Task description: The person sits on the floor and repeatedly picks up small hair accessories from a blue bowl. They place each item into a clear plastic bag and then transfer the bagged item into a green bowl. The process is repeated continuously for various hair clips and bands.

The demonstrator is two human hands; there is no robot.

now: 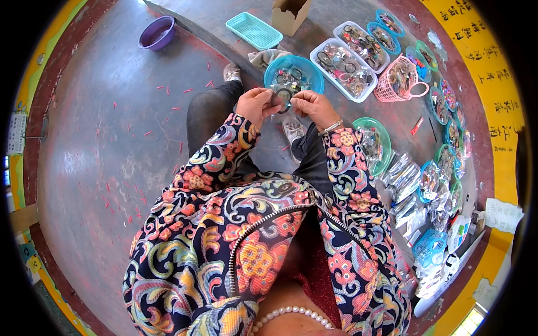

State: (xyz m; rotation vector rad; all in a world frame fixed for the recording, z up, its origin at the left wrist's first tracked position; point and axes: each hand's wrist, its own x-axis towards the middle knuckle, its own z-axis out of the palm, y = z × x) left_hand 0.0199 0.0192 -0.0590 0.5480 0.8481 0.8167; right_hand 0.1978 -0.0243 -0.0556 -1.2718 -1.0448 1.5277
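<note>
My left hand (pixel 256 106) and my right hand (pixel 318 111) are raised close together above my knees, fingertips pinched. Between them is a dark ring-shaped band (pixel 285 110), maybe a hair tie, with what looks like clear plastic around it. The right fingertips touch a small pale piece at the band's edge. The left fingers pinch the side of the clear plastic; exactly where they grip is too small to tell. Just beyond the hands stands a blue basin (pixel 317 77) holding several dark bands and small clear packets.
Two white trays (pixel 368 96) of packed trinkets and a pink basket (pixel 386 96) stand right of the basin. A green basin (pixel 385 148) and silvery packets (pixel 402 176) lie by my right arm. A teal tray (pixel 255 32), cardboard box (pixel 291 19) and purple basin (pixel 157 33) are farther off.
</note>
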